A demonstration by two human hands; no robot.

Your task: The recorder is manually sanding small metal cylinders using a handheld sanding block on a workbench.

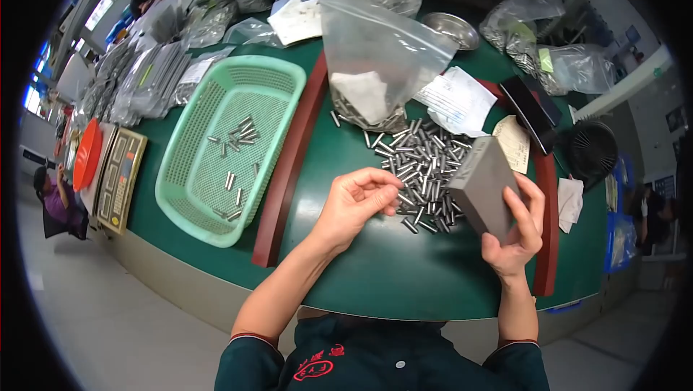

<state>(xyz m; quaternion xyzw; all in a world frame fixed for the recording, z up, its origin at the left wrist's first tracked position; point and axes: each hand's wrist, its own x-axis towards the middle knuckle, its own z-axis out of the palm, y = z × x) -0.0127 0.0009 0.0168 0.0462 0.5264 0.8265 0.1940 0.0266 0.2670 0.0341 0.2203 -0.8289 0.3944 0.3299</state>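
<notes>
A heap of small silvery metal pins (431,174) lies on the green tabletop in front of me. At the heap's left edge is my left hand (354,207), its fingers curled in and the thumb against the forefinger. Whatever may be between those fingertips is hidden. My right hand (518,232) grips a flat dark grey rectangular block (485,185), tilted up on the heap's right side. Thumb and fingers press on its near end and right face. Behind the heap stands a clear plastic bag (386,44) with metal parts and a white paper in its bottom.
To the left is a mint-green mesh basket (180,124) with several pins. Dark red wooden bars (278,210) flank the work area. A scale (120,178), papers (458,98), a phone-like black device (527,109) and a metal bowl (451,28) lie around. Other people sit farther off.
</notes>
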